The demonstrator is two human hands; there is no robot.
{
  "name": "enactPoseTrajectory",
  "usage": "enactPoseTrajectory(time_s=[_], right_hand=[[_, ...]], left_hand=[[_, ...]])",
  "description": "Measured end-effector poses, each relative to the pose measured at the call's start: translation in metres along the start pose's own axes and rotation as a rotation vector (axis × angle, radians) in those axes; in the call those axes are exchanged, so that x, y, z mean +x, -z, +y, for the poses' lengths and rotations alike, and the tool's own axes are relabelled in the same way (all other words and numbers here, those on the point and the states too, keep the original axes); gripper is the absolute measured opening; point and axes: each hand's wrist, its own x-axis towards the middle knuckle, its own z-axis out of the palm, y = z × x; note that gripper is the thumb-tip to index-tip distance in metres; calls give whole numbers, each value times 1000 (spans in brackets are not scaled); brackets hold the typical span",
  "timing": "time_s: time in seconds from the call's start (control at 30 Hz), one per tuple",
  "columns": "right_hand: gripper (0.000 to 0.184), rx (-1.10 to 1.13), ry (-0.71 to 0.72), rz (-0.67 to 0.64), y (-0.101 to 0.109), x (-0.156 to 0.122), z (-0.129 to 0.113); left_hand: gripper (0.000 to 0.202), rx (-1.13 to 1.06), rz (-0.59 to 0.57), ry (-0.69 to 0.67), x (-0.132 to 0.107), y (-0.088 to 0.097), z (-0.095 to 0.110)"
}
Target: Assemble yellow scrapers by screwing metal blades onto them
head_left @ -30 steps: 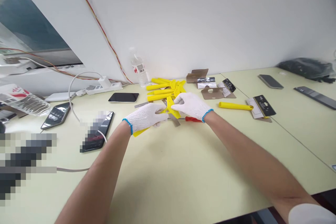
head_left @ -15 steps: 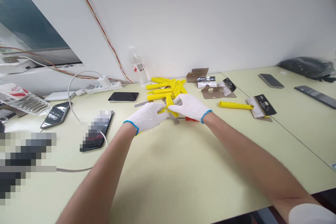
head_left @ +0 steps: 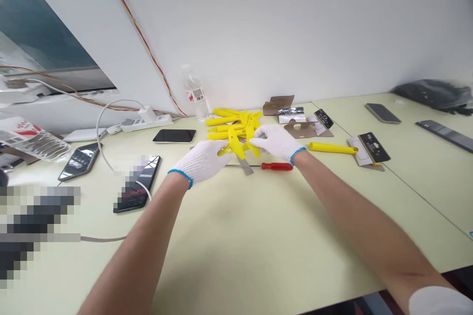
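Note:
Both my hands wear white knit gloves with blue cuffs. My left hand (head_left: 201,161) is closed around a yellow plastic scraper handle (head_left: 234,143), held just above the table. My right hand (head_left: 276,141) pinches another yellow scraper piece (head_left: 251,139) close beside it. A pile of yellow scrapers (head_left: 231,120) lies just behind my hands. A red-handled screwdriver (head_left: 276,166) and a metal blade (head_left: 245,166) rest on the table below my hands.
A single yellow handle (head_left: 331,147) and cardboard blade packs (head_left: 369,151) lie to the right. Phones (head_left: 174,136) (head_left: 78,160), a power strip (head_left: 146,122) with white cable, and a water bottle (head_left: 193,92) stand left and behind. The pale table (head_left: 258,236) has a seam on the right.
My hands lifted and shifted slightly back toward the pile with the yellow pieces; my right hand moved off the red screwdriver, which now lies uncovered.

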Motion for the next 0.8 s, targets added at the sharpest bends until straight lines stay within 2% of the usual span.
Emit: enactPoseTrajectory(time_s=[0.1, 0.2, 0.33, 0.4, 0.43, 0.47, 0.53, 0.6, 0.8], right_hand=[[17, -250, -74, -6, 9, 8, 16], [18, -329, -99, -16, 4, 11, 25], [38, -437, -81, 116, -10, 2, 15], [39, -513, -47, 192, -15, -5, 2], [36, -530, -35, 175, -17, -8, -4], [35, -518, -27, 101, -18, -10, -10], [45, -423, -17, -123, -23, -13, -19], [53, -316, -11, -260, -28, -12, -22], [39, -196, -30, -279, -38, -6, -15]], left_hand=[[30, -57, -32, 38, -1, 5, -3], [30, -89, -48, 71, -1, 6, -5], [28, -42, -27, 87, -1, 7, -7], [29, -32, -17, 112, -1, 8, -8], [29, -39, -15, 124, 0, 8, -9], [30, -47, -16, 132, 0, 8, -9], [30, -54, -16, 136, 0, 8, -10], [29, -47, -16, 137, 1, 7, -10], [27, -65, -24, 122, 1, 6, -11]])
